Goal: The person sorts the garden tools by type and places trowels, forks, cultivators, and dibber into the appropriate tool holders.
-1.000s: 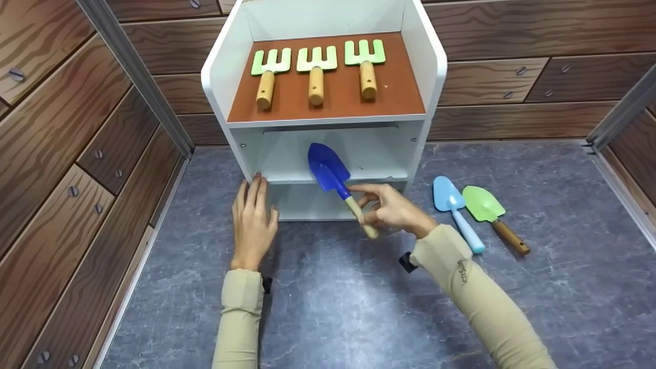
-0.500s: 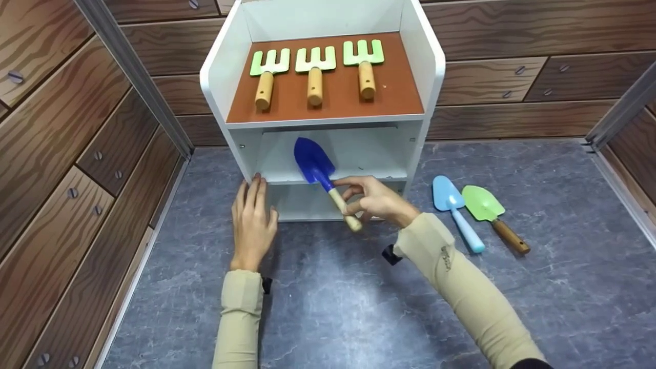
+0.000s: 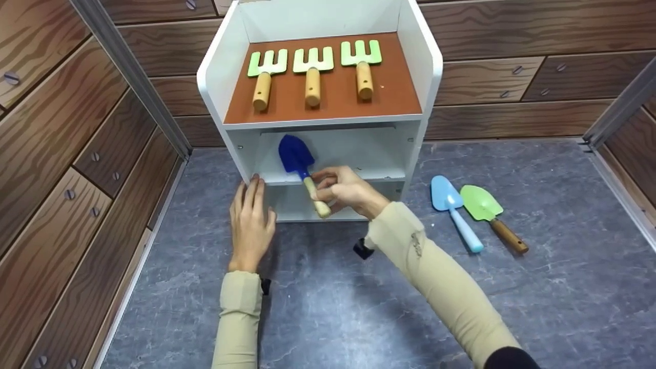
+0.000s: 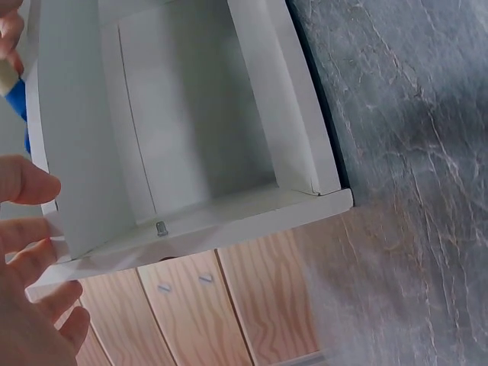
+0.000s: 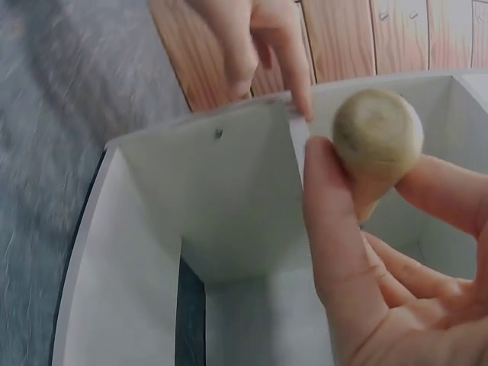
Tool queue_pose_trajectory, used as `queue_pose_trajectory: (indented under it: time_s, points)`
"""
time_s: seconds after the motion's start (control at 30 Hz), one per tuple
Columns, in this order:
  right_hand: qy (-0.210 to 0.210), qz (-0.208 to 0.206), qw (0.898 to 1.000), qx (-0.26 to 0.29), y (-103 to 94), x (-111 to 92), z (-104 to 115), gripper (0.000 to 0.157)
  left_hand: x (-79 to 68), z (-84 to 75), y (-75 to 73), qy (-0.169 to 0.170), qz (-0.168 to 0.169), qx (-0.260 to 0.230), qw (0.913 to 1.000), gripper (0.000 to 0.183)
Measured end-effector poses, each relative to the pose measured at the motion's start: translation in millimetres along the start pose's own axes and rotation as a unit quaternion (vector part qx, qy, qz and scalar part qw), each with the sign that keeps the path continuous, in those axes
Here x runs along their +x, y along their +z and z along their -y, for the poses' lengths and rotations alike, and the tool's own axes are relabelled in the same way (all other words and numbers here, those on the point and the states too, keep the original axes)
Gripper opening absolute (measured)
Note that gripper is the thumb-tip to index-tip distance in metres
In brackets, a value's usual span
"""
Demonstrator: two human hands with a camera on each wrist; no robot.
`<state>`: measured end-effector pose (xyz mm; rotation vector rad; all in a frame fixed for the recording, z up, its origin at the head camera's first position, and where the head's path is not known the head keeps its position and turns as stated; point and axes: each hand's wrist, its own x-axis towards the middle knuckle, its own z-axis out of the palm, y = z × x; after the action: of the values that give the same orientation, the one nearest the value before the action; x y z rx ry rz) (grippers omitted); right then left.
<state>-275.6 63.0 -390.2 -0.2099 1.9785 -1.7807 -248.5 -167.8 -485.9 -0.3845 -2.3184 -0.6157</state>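
Note:
My right hand (image 3: 348, 190) pinches the pale wooden handle of a blue hand trowel (image 3: 295, 155) between thumb and fingers. The blade points away from me into the middle compartment of a white shelf unit (image 3: 221, 84); whether it touches the board cannot be told. In the right wrist view the rounded handle end (image 5: 377, 131) sits between thumb and fingers. My left hand (image 3: 251, 225) rests its straight fingertips on the unit's left front edge. The left wrist view shows those fingers (image 4: 38, 259) at the side panel, with a bit of blue trowel (image 4: 17, 99) behind the board.
Three green hand forks (image 3: 312, 84) with wooden handles lie in a row on the brown top shelf (image 3: 338, 105). On the grey floor to the right lie a light blue trowel (image 3: 456, 212) and a green trowel (image 3: 493, 218). Wood-patterned walls (image 3: 487, 82) stand around.
My right hand has carried the blue trowel leftward and slightly farther from me, into the middle compartment's left part. The left hand stays at the unit's edge.

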Motion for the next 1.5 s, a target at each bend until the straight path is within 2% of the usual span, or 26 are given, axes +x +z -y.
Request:
queue_pose_trajectory:
  time_s: [0.13, 0.3, 0.5, 0.6, 0.8, 1.0, 1.3, 1.5]
  points:
    - [0.007, -0.017, 0.999, 0.028, 11.6, 7, 7, 0.05, -1.0, 0.3, -0.6, -0.001, 0.003, 0.005, 1.0, 0.06]
    - [0.016, -0.057, 0.996, 0.066, 26.7, 19, 12, 0.047, -1.5, 0.2, -3.6, -0.001, 0.005, 0.014, 0.9999, 0.061]
    - [0.008, -0.1, 0.992, 0.071, 40.4, 31, 14, 0.045, -1.5, -0.2, -3.3, -0.001, 0.01, 0.011, 0.9999, 0.062]
    - [0.006, -0.093, 0.992, 0.086, 46.8, 37, 16, 0.046, -1.9, 0.0, -2.9, -0.001, 0.008, 0.012, 0.9999, 0.062]
    - [0.01, -0.051, 0.989, 0.137, 55.3, 40, 19, 0.051, -2.1, -0.3, -2.0, -0.001, 0.01, 0.007, 0.9999, 0.062]
    - [0.005, -0.041, 0.988, 0.146, 58.8, 39, 21, 0.05, -1.7, 0.7, -1.1, 0.001, 0.009, 0.006, 0.9999, 0.063]
    - [0.005, -0.071, 0.991, 0.11, 65.1, 46, 24, 0.047, -1.3, 2.1, -1.2, 0.004, 0.012, 0.012, 0.9998, 0.068]
    - [0.002, -0.097, 0.99, 0.1, 69.4, 48, 25, 0.035, -1.4, 0.7, -2.0, 0.002, 0.012, 0.009, 0.9999, 0.069]
